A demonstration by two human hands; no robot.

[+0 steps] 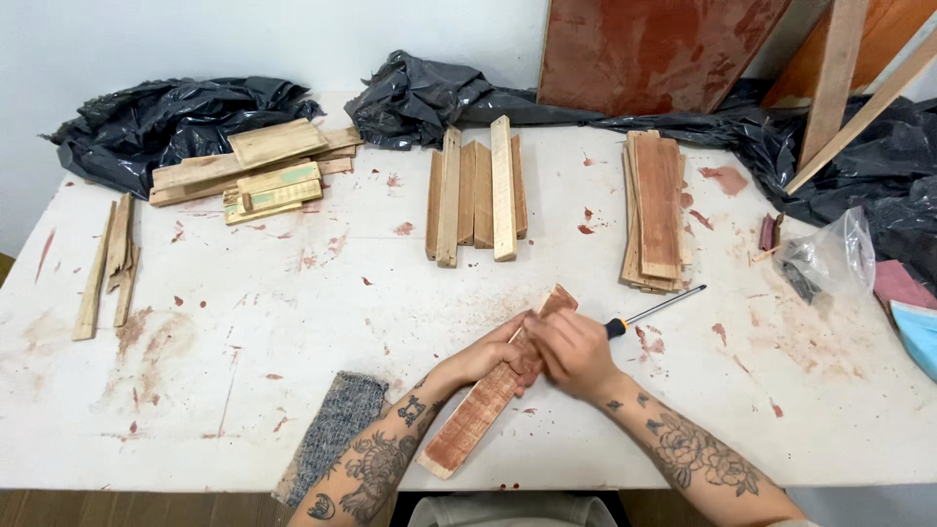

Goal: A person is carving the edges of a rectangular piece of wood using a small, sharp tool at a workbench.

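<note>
At the lower middle of the frame, a reddish wood strip (485, 398) is lain slantwise on the white surface (244, 332). It is gripped by the left hand (485, 358), closed around its edge. Just to the right, a screwdriver (652, 310) is clasped in the closed right hand (571, 351), pressed against the strip.

My left hand (485, 356) & right hand (574, 351) meet on a wood strip (493, 388) at table (244, 322) centre-front. Screwdriver (656, 308) lies at 2 o'clock, touching my right hand. Sanding block (330, 434) at 8. Plank row (476, 192) at 12, plank stack (654, 210) at 1, loose pile (254, 168) at 10, splinters (109, 263) at 9. Plastic bag (830, 259) at 3.
</note>
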